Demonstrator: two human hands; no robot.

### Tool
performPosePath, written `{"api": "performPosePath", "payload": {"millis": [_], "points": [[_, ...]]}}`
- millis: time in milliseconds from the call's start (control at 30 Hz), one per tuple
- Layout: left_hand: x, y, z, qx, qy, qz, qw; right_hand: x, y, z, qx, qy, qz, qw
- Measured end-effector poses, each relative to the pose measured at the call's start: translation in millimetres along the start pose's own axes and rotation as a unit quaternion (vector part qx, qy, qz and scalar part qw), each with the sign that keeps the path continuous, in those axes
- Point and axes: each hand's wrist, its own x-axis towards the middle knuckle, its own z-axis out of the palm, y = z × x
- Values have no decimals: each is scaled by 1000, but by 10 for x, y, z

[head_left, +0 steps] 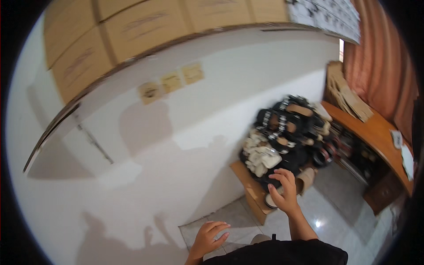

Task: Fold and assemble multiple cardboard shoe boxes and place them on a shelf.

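My right hand [286, 194] is raised in front of a big heap of shoes and sandals, fingers curved and apart, with nothing visible in it. Black sandals [280, 123] top the heap; paler, cream footwear [260, 154] lies on its left side. A beige shoe [305, 180] shows just beyond my right hand. The heap rests in or on an opened cardboard box [251, 187], whose flap sticks out on the left. My left hand [210, 238] is low, near the white wall, fingers loosely stretched and holding nothing. Blur hides the finer detail of the footwear.
Overhead, a wall shelf [176, 36] carries several cardboard boxes [145, 28]. Three yellowish paper squares [171, 81] are fixed to the wall [198, 119]. On the right stands a wooden desk [375, 137] with flattened cardboard [346, 95] on it, beside an orange curtain [371, 48]. Grey tiles [327, 221] cover the floor.
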Motion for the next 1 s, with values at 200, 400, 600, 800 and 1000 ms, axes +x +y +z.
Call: {"api": "performPosePath", "payload": {"millis": [200,400,600,800,1000], "points": [[670,261,749,-78,-17,-16,997,-317,459,-1072,-58,60,98,992],[1813,801,1620,-114,11,57,992,-650,1009,-2428,-179,59,179,966],[2768,1680,2850,-242,-49,169,954,-803,1420,-3516,-222,163,245,930],[3508,2052,3939,-277,-145,224,923,-920,2266,-4072,-231,171,274,918],[4338,2198,5033,-223,-151,240,933,-597,3325,-4530,-277,119,272,914]]}}
